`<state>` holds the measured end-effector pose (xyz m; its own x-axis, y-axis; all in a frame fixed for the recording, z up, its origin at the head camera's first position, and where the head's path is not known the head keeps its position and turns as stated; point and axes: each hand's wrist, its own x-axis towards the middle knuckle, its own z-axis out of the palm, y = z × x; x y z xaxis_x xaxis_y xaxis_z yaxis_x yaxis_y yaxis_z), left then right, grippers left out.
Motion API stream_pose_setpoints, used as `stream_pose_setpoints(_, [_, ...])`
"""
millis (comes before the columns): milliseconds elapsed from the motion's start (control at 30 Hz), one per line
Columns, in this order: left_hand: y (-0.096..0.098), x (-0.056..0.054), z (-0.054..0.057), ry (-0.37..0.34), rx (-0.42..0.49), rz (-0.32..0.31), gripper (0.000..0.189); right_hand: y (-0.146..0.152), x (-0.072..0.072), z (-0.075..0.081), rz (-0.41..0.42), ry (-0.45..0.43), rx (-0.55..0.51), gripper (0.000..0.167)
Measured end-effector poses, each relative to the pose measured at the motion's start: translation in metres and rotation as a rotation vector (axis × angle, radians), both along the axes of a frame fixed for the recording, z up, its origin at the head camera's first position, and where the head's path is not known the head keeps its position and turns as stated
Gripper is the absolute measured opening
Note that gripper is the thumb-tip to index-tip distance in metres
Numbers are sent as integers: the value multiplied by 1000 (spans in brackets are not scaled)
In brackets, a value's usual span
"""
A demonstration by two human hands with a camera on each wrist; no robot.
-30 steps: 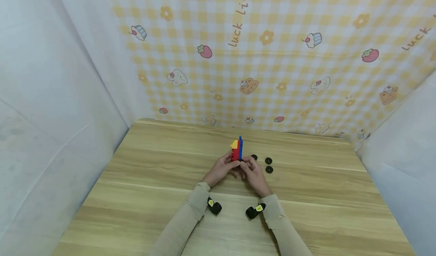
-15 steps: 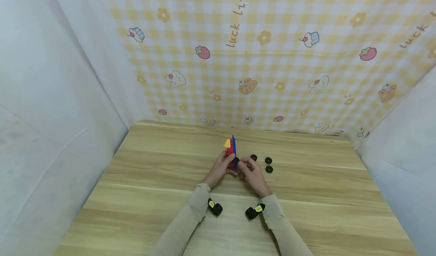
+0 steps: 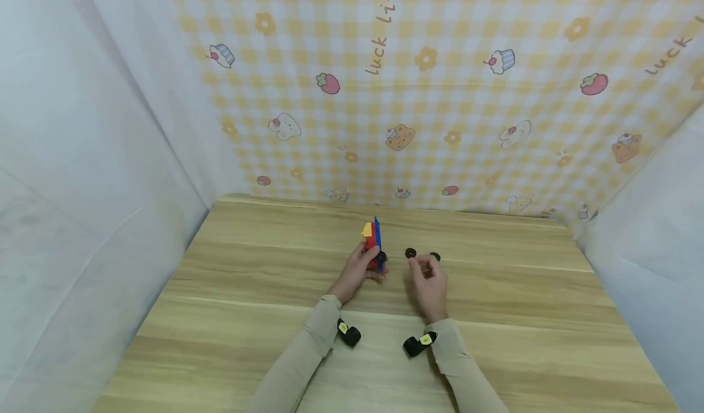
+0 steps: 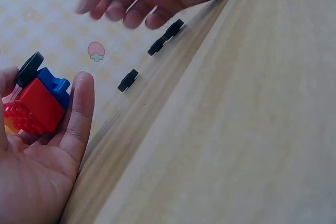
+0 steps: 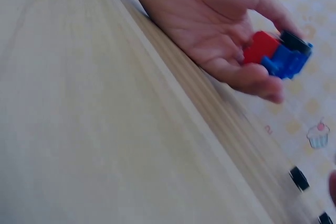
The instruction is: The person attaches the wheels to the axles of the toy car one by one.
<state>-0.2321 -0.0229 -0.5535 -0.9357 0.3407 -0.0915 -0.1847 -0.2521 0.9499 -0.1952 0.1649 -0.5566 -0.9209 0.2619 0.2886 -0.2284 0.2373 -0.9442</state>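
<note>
My left hand grips a small toy-brick vehicle of red, yellow and blue pieces, held on end above the table. A black wheel sits against its blue side, close to the thumb. In the left wrist view the red body lies between thumb and fingers. My right hand hovers by the loose wheels, its fingers bent loosely with nothing visible in them. One loose black wheel lies left of its fingertips and another wheel just behind. A third wheel shows in the left wrist view; the right hand covers it in the head view.
The wooden table extends around both hands. A yellow checked cloth hangs along its back edge, with white sheets at the sides. Each wrist carries a black camera.
My right hand has come away from the vehicle and moved right to the loose wheels. The vehicle shifted slightly left and stays in my left hand, its mounted wheel now uncovered.
</note>
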Motion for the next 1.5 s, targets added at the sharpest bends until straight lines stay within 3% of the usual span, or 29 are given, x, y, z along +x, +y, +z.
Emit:
stream_pose_setpoints(200, [0,-2,0,-16,-15,5,43,26,-5,-3,-252,72,127,18])
stream_pose_setpoints(367, [0,-1,0,-8,1,12,40,45,-8,-5,-351,-90,212,33])
stream_pose_setpoints(500, [0,-1,-1,-7,11,7,42,48,-5,-2,-317,-248,309,48])
stream_pose_setpoints(600, [-1,0,-1,-7,10,7,43,47,-2,0,-254,-304,381,50])
stream_pose_setpoints(767, [-3,-1,2,-7,16,22,41,44,1,1,-186,-315,468,51])
stream_pose_setpoints(1067, [-2,-2,6,-1,-5,9,47,46,3,0,-182,-299,539,43])
stream_pose_setpoints(1267, [0,-2,5,-7,-1,20,45,46,4,0,-187,-251,464,37])
stream_pose_setpoints(1500, [-1,0,1,-3,-9,37,54,43,4,-2,-22,-181,294,40])
